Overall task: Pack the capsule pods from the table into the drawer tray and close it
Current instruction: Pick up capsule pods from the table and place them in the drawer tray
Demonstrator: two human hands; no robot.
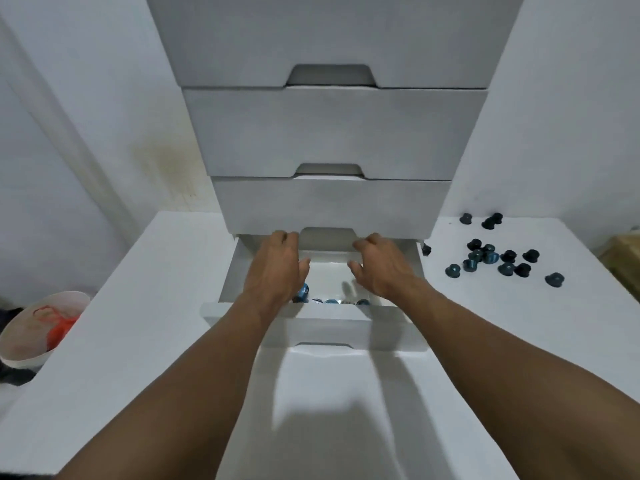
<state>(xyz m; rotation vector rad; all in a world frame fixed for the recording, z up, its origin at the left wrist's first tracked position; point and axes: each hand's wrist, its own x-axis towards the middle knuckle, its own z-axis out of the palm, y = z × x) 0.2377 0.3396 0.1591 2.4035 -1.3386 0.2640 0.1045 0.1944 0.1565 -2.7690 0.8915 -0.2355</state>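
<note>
The bottom drawer tray (313,320) of a white drawer tower is pulled out toward me. Several blue capsule pods (330,301) lie inside it along the front wall. Both of my hands reach deep into the drawer. My left hand (277,268) is on the left and my right hand (381,268) on the right. Their thumbs are spread and their fingertips bend down at the back, just under the drawer above. I see nothing held in either hand. Several dark capsule pods (498,261) lie scattered on the table to the right of the tower.
Three shut drawers (332,133) are stacked above the pulled-out one. The white table (138,341) runs left and right of the tower. A white bin (38,327) holding red plastic stands on the floor at the left. A cardboard box (623,258) sits at the far right.
</note>
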